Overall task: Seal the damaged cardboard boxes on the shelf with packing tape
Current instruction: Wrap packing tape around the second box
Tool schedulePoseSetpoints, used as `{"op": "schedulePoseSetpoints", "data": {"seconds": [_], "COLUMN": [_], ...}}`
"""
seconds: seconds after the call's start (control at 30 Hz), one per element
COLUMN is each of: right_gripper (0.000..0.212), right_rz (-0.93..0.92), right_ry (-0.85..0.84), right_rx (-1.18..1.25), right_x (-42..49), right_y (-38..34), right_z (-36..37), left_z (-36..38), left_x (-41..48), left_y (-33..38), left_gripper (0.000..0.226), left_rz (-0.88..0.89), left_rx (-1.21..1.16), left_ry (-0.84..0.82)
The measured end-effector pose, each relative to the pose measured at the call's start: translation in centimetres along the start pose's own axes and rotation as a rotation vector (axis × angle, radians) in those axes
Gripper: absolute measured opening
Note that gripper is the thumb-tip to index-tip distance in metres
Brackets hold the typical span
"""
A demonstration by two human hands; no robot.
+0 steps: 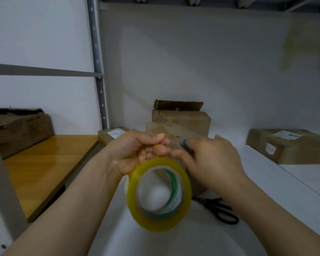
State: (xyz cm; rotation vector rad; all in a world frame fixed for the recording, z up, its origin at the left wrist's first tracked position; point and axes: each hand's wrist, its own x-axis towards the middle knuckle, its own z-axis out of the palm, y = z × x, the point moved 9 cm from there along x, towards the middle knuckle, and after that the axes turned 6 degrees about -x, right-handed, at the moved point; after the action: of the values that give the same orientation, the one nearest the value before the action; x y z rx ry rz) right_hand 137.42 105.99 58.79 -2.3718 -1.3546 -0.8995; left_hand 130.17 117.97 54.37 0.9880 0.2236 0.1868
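A roll of yellowish clear packing tape (159,194) hangs in front of me, its core facing the camera. My left hand (137,152) pinches the pulled-out tape end just above the roll. My right hand (211,161) grips a small dark tool with a blue end (185,141), held close to my left fingers. Right behind both hands stands a worn cardboard box (174,130) on the white shelf (266,182), mostly hidden by my hands. Behind it sits a larger box (181,118) with a torn flap raised.
Black scissors (220,209) lie on the shelf under my right wrist. A flat labelled box (288,145) lies at the right and a thin one (113,134) at the left by the shelf post (98,71). Left is a wooden table (44,163) carrying a box (17,130).
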Motion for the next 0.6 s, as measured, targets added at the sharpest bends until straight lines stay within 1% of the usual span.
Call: {"op": "schedulePoseSetpoints", "data": {"seconds": [0.07, 0.1, 0.13, 0.17, 0.2, 0.23, 0.27, 0.3, 0.33, 0.37, 0.4, 0.43, 0.47, 0.5, 0.53, 0.57, 0.6], "right_gripper": [0.073, 0.074, 0.074, 0.076, 0.078, 0.079, 0.078, 0.075, 0.067, 0.061, 0.068, 0.081, 0.092, 0.096, 0.093, 0.082, 0.065], "right_rz": [0.152, 0.175, 0.155, 0.101, 0.032, -0.026, -0.059, -0.062, -0.047, -0.003, 0.069, 0.161, 0.251, 0.304, 0.318, 0.315, 0.330], "right_ry": [0.054, 0.120, 0.142, 0.091, 0.012, -0.050, -0.052, -0.018, 0.029, 0.075, 0.107, 0.120, 0.100, 0.054, -0.011, -0.068, -0.098], "right_rx": [0.537, 0.745, 0.861, 0.912, 0.876, 0.737, 0.583, 0.514, 0.532, 0.631, 0.797, 0.975, 1.099, 1.176, 1.218, 1.267, 1.324], "right_x": [-0.2, -0.3, -0.3, -0.2, 0.0, 0.3, 0.9, 1.5, 2.2, 2.7, 3.1, 3.3, 3.3, 3.3, 3.2, 3.1, 3.0], "right_y": [2.0, 2.7, 2.8, 2.1, 1.0, 0.2, 0.2, 0.7, 1.5, 2.5, 3.8, 5.3, 6.7, 7.4, 7.5, 7.3, 7.4], "right_z": [-2.0, -2.8, -3.3, -3.5, -3.4, -3.2, -3.2, -3.3, -3.7, -4.2, -4.5, -4.3, -3.6, -3.0, -2.4, -1.9, -1.4], "left_z": [0.1, 0.3, 0.3, 1.0, 1.3, 2.0, 2.4, 3.0, 3.4, 4.1, 4.3, 4.1, 3.3, 2.6, 2.2, 1.6, 0.9], "left_x": [0.2, 0.6, 1.2, 1.7, 2.4, 3.1, 3.7, 4.6, 5.4, 6.3, 6.8, 7.1, 7.3, 7.5, 7.7, 8.1, 8.4], "left_y": [2.1, 3.4, 4.7, 5.9, 7.2, 8.4, 9.6, 10.5, 11.3, 11.9, 12.4, 13.1, 14.0, 14.9, 15.2, 15.3, 14.9], "left_gripper": [0.019, 0.025, 0.032, 0.037, 0.040, 0.043, 0.048, 0.052, 0.051, 0.044, 0.037, 0.032, 0.027, 0.024, 0.025, 0.029, 0.031], "left_rz": [0.073, 0.117, 0.157, 0.180, 0.212, 0.245, 0.295, 0.334, 0.371, 0.372, 0.375, 0.383, 0.422, 0.467, 0.493, 0.507, 0.522], "left_rx": [-0.012, -0.032, -0.068, -0.119, -0.159, -0.187, -0.177, -0.169, -0.131, -0.091, 0.017, 0.139, 0.266, 0.346, 0.405, 0.446, 0.476], "left_ry": [0.105, 0.141, 0.153, 0.161, 0.180, 0.200, 0.231, 0.244, 0.265, 0.269, 0.305, 0.359, 0.433, 0.475, 0.487, 0.489, 0.482]}}
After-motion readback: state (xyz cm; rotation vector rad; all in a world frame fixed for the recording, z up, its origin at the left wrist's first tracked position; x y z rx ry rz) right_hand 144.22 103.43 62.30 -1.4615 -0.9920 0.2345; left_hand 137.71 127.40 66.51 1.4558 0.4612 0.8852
